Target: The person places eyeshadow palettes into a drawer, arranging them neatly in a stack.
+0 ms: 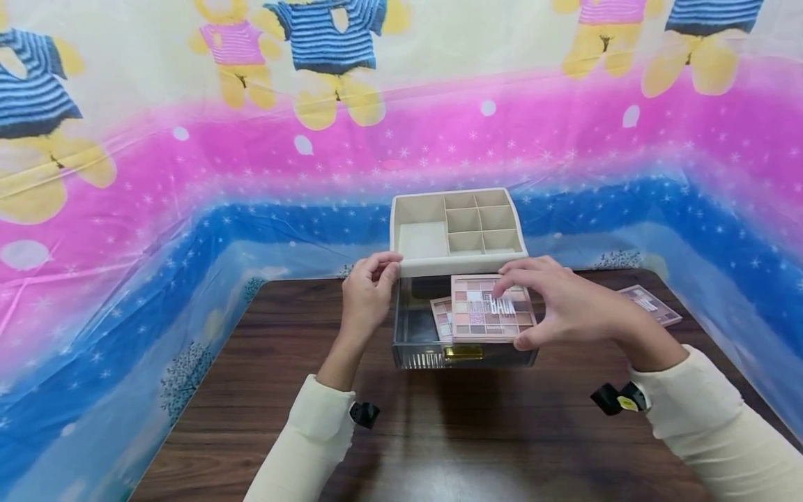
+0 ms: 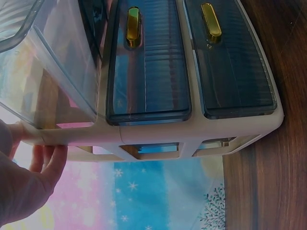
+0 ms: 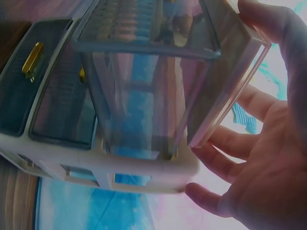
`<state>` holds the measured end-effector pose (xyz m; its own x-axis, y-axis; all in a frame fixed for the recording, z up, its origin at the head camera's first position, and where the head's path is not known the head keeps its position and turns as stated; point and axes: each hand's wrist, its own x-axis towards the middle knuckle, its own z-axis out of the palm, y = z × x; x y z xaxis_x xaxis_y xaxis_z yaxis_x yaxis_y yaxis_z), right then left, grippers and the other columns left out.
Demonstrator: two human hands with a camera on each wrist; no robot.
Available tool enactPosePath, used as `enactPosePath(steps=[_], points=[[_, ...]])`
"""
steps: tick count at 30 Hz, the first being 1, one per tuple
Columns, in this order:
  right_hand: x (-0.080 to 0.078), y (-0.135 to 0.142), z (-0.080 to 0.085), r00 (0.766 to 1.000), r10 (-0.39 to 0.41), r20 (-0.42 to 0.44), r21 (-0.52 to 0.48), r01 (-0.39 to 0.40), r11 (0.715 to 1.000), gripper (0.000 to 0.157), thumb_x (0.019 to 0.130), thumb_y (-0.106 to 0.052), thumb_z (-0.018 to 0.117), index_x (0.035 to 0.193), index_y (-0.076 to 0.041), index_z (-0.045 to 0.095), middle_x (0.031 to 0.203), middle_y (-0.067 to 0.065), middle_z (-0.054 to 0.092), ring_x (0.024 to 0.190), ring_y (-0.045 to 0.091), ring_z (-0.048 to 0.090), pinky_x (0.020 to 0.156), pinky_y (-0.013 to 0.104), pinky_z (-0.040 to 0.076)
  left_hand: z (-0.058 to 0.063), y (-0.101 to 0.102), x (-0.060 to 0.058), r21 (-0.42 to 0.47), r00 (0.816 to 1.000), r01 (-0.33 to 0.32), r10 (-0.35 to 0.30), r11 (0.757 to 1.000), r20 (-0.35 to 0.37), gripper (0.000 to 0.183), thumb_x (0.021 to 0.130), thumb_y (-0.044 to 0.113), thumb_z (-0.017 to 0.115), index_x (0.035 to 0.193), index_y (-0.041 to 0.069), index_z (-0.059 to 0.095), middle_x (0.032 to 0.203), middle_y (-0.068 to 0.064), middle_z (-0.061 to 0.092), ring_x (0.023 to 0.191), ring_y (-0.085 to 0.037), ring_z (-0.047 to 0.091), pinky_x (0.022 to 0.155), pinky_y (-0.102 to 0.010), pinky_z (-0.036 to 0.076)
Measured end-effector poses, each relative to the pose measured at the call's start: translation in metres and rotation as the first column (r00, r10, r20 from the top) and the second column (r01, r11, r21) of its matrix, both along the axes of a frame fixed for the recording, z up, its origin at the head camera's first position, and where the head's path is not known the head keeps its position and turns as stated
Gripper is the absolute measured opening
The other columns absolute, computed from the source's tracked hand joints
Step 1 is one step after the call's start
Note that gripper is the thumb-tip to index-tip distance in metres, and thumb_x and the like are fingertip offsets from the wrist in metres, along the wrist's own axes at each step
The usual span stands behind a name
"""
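A cream drawer organizer (image 1: 461, 265) stands on the table, its clear top drawer (image 1: 417, 333) pulled out. My left hand (image 1: 369, 289) grips the organizer's upper left edge, thumb on one side and fingers on the other. In my right hand (image 1: 567, 300), thumb and fingers hold an eyeshadow palette (image 1: 479, 324) by its right side and far edge, over the drawer's right part. The right wrist view shows this palette (image 3: 225, 81) tilted at the drawer's rim. Another palette (image 1: 442, 314) lies inside the drawer, partly hidden beneath the held one.
A further palette (image 1: 652, 305) lies on the dark wooden table (image 1: 276, 390), behind my right wrist. The organizer's top has several divided compartments (image 1: 463, 219). Two lower drawers with gold handles (image 2: 211, 21) are closed. A patterned cloth (image 1: 314, 230) hangs behind the table.
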<state>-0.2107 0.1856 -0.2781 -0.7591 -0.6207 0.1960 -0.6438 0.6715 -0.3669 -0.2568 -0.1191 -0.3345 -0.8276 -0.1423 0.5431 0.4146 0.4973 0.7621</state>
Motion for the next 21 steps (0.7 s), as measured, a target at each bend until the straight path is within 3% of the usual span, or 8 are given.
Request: enactPosePath(steps=[9,15,21], points=[[-0.001,-0.004,0.001,0.997,0.066,0.031,-0.026,-0.066,0.997,0.050,0.084,-0.030,0.082,0.130,-0.024,0.065,0.152,0.007,0.052,0.142,0.037,0.042,0.112,0.067,0.036,0.001,0.002,0.000,-0.009,1.000,-0.003,0.003,1.000,0.001,0.016,0.100,0.017,0.066,0.110,0.011,0.076,0.106,-0.014,0.069,0.095,-0.025,0.069,0.082,-0.038,0.057],[-0.001,0.005,0.001,1.000,0.015,0.001,-0.037,-0.015,0.999,0.048,0.087,-0.030,0.081,0.131,-0.021,0.065,0.149,0.005,0.054,0.143,0.037,0.042,0.114,0.067,0.033,0.001,0.002,0.000,0.004,1.000,-0.009,0.009,1.000,0.011,0.015,0.099,0.018,0.067,0.109,0.012,0.076,0.108,-0.013,0.069,0.097,-0.025,0.069,0.084,-0.038,0.057],[-0.003,0.027,-0.008,0.999,-0.033,-0.006,-0.098,0.032,0.995,0.040,0.092,-0.025,0.076,0.129,-0.016,0.066,0.145,0.009,0.058,0.138,0.038,0.048,0.109,0.066,0.039,0.000,0.002,0.001,0.009,1.000,-0.002,0.002,1.000,0.008,0.016,0.099,0.017,0.066,0.110,0.011,0.076,0.109,-0.013,0.069,0.098,-0.024,0.069,0.085,-0.038,0.057]])
